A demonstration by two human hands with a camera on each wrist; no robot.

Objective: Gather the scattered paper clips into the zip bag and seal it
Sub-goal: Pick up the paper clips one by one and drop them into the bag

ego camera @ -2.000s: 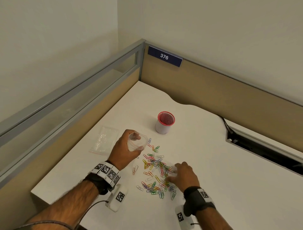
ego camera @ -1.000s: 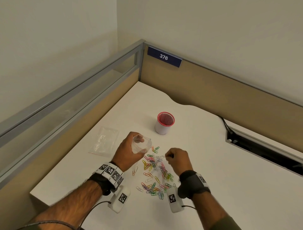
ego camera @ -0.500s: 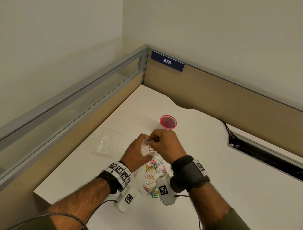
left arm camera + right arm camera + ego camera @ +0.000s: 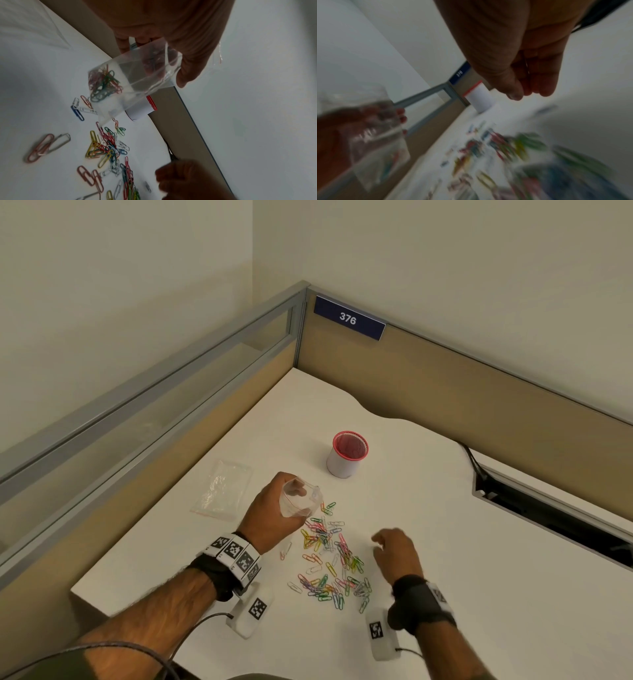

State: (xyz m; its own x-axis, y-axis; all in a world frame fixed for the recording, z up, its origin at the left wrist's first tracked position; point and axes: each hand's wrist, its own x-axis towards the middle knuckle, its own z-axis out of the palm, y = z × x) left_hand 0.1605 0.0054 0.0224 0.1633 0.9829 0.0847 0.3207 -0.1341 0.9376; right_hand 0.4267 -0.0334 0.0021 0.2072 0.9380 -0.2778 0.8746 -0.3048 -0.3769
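Note:
My left hand [image 4: 274,513] grips a small clear zip bag [image 4: 303,501] by its open mouth, just above the table at the far left of the clip pile. In the left wrist view the bag [image 4: 137,75] hangs tilted, with a bunch of coloured clips [image 4: 103,82] in its lower corner. Many coloured paper clips [image 4: 329,559] lie scattered on the white table [image 4: 445,542]. My right hand [image 4: 388,544] hovers at the right edge of the pile with its fingers [image 4: 537,83] loosely bent, holding nothing that I can make out. The right wrist view is blurred.
A white cup with a red mesh rim [image 4: 346,455] stands behind the pile. A second clear bag [image 4: 222,491] lies flat to the left. Tan partition walls [image 4: 445,392] close the far sides. A dark cable slot [image 4: 555,518] runs along the right.
My right hand rose from the pile to the bag's mouth, then dropped back down and to the right, beside the pile. The left hand kept hold of the bag.

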